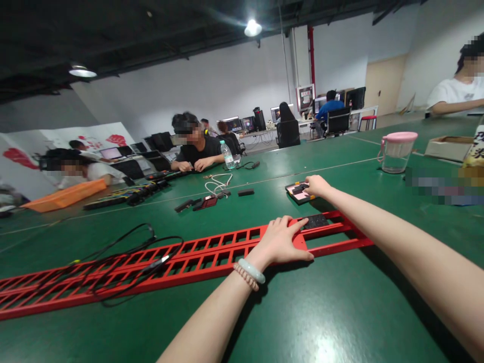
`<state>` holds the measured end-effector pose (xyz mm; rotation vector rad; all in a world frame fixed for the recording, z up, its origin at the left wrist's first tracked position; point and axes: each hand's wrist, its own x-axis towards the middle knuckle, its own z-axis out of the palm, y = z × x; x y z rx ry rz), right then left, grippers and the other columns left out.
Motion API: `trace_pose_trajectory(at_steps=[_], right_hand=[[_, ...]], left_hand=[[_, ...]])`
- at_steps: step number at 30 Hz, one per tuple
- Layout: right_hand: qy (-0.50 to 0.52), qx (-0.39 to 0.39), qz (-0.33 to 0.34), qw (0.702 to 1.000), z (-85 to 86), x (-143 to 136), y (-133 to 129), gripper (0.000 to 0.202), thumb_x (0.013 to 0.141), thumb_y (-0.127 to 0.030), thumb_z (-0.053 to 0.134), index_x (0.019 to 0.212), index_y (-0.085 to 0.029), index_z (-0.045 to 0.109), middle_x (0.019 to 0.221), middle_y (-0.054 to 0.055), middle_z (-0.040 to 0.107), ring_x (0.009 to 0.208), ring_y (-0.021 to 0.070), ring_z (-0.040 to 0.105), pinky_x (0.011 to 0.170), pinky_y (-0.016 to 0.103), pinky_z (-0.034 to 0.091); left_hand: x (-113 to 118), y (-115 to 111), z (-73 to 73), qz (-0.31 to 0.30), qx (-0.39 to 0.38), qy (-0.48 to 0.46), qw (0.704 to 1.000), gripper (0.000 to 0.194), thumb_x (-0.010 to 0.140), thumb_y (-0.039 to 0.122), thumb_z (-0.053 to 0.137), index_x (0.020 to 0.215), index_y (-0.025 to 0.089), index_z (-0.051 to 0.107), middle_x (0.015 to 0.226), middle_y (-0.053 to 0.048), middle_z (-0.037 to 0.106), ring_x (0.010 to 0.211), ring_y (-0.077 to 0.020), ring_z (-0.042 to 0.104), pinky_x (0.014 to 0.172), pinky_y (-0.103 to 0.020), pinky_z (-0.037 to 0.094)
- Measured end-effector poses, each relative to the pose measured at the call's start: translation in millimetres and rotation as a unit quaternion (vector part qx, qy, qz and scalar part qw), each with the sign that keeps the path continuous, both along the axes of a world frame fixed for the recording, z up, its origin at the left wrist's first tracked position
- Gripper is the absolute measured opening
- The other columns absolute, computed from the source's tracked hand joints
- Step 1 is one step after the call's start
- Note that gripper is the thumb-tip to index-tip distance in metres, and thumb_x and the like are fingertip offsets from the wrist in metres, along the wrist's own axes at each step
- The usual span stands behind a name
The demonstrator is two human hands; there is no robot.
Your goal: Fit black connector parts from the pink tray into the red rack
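Observation:
My left hand (pixel 280 241), with a bracelet and a coiled band at the wrist, lies spread on a long red ladder-like frame (pixel 223 241). Its thumb and fingers are apart, pressing near the frame's right end. Just right of these fingers, a black plate (pixel 316 222) is set into the frame. Farther back, my right hand (pixel 318 186) reaches to a small shallow box (pixel 302 201) that holds dark pieces (pixel 298 188). The right fingers are drawn together over the box's right side. What they pinch is hidden.
Black cables (pixel 128 257) lie across the frame's left part. Behind are a white cable (pixel 217 186) and black blocks (pixel 245 192). A pink-lidded cup (pixel 397 154) and a cardboard box (pixel 446 147) stand at right. Across the table, a person (pixel 198 151) works near a bottle (pixel 227 155).

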<state>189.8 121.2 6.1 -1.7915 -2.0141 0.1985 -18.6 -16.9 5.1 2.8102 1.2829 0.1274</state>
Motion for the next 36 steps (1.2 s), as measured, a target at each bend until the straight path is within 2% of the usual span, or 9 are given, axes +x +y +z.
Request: trace_pose_trajectory(at_steps=[6,11,14,16,18,21,25,32,36], right_hand=[[0.048,0.009,-0.040,0.998,-12.1,-12,6,0.028,0.065,-0.015,0.066,0.092,-0.012,0.067,0.090,0.014,0.068,0.084,0.0209,0.064,0.073,0.023,0.046],[0.098,0.056,-0.050,0.992,-8.4,-3,-4,0.033,0.077,-0.019,0.054,0.110,-0.016,0.060,0.109,0.012,0.063,0.097,0.0189,0.060,0.081,0.024,0.045],[0.168,0.055,-0.020,0.984,-7.7,8,-28,0.034,0.084,-0.023,0.044,0.117,-0.018,0.054,0.104,0.007,0.065,0.079,0.0135,0.064,0.072,0.022,0.050],[0.268,0.018,0.024,0.963,-11.4,18,-50,0.034,0.085,-0.025,0.044,0.117,-0.018,0.053,0.092,0.007,0.067,0.059,0.0109,0.063,0.058,0.022,0.051],[0.356,-0.008,0.053,0.933,-18.2,28,-73,0.036,0.081,-0.026,0.051,0.115,-0.017,0.053,0.091,0.007,0.066,0.051,0.0101,0.061,0.050,0.022,0.051],[0.448,-0.018,0.065,0.892,-30.0,41,-102,0.047,0.072,-0.018,0.061,0.117,-0.018,0.049,0.095,0.007,0.065,0.058,0.0116,0.064,0.056,0.023,0.054],[0.530,-0.037,0.061,0.845,-38.9,45,-118,0.053,0.075,-0.017,0.059,0.125,-0.016,0.041,0.081,0.005,0.066,0.069,0.0157,0.067,0.067,0.027,0.056],[0.453,0.002,0.066,0.889,-42.0,46,-115,0.052,0.074,-0.025,0.062,0.122,-0.017,0.045,0.105,0.010,0.063,0.072,0.0156,0.066,0.069,0.029,0.056],[0.448,0.012,0.059,0.892,-42.7,47,-116,0.047,0.072,-0.027,0.064,0.114,-0.015,0.048,0.104,0.010,0.064,0.072,0.0152,0.066,0.069,0.030,0.055]], left_hand=[[-2,0,-2.2,-0.008,0.003,-0.005,1.000,0.094,0.056,0.076,0.056,0.136,0.037,0.026,0.119,-0.006,0.040,0.103,-0.0306,0.041,0.091,-0.043,0.032],[-2,0,-2.1,-0.006,0.003,-0.008,1.000,0.094,0.056,0.076,0.056,0.136,0.037,0.026,0.119,-0.005,0.041,0.103,-0.0305,0.041,0.091,-0.042,0.033],[-1,0,-1.1,-0.009,0.002,-0.009,1.000,0.093,0.057,0.076,0.055,0.136,0.037,0.026,0.117,-0.005,0.041,0.100,-0.0294,0.042,0.089,-0.041,0.034],[-1,0,-0.2,-0.006,0.004,-0.005,1.000,0.092,0.057,0.076,0.054,0.136,0.037,0.027,0.116,-0.006,0.042,0.099,-0.0291,0.043,0.088,-0.041,0.035],[0,1,0.8,-0.006,0.007,-0.002,1.000,0.092,0.058,0.075,0.055,0.136,0.037,0.027,0.118,-0.006,0.041,0.100,-0.0293,0.043,0.089,-0.041,0.034],[2,2,2.3,-0.008,0.005,0.006,1.000,0.092,0.058,0.074,0.055,0.136,0.036,0.027,0.119,-0.006,0.041,0.103,-0.0299,0.042,0.090,-0.041,0.033],[3,1,4.5,-0.003,0.004,0.014,1.000,0.091,0.060,0.075,0.053,0.137,0.035,0.025,0.120,-0.006,0.041,0.103,-0.0296,0.043,0.089,-0.040,0.033],[4,-1,6.2,-0.002,0.003,0.024,1.000,0.090,0.061,0.075,0.052,0.137,0.036,0.024,0.122,-0.006,0.041,0.104,-0.0292,0.043,0.089,-0.038,0.032],[4,0,5.6,-0.001,0.005,0.025,1.000,0.090,0.061,0.075,0.052,0.137,0.035,0.024,0.122,-0.006,0.041,0.104,-0.0293,0.043,0.089,-0.038,0.032]])
